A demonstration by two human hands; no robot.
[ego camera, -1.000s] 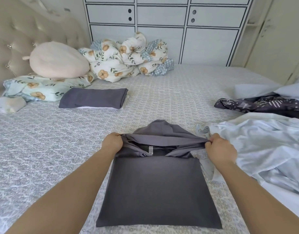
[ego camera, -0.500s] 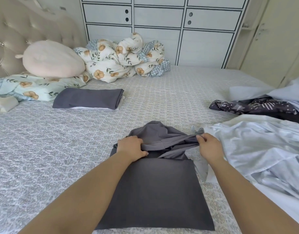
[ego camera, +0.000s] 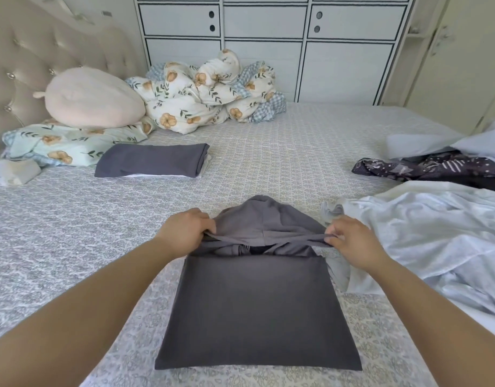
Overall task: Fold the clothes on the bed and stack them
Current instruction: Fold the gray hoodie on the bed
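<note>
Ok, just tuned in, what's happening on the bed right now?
A person is folding a grey hoodie on the bed. Its body lies flat; the left hand and right hand each pinch the hood's edge. A folded grey garment lies near the pillows, and unfolded pale clothes wait on the right.

both bare forearms reach up from the lower corners toward the middle of the frame. the left hand point(ego camera: 186, 229) and the right hand point(ego camera: 352, 241) sit level, knuckles up, each with fingers curled in a pinching grip on cloth.
</note>
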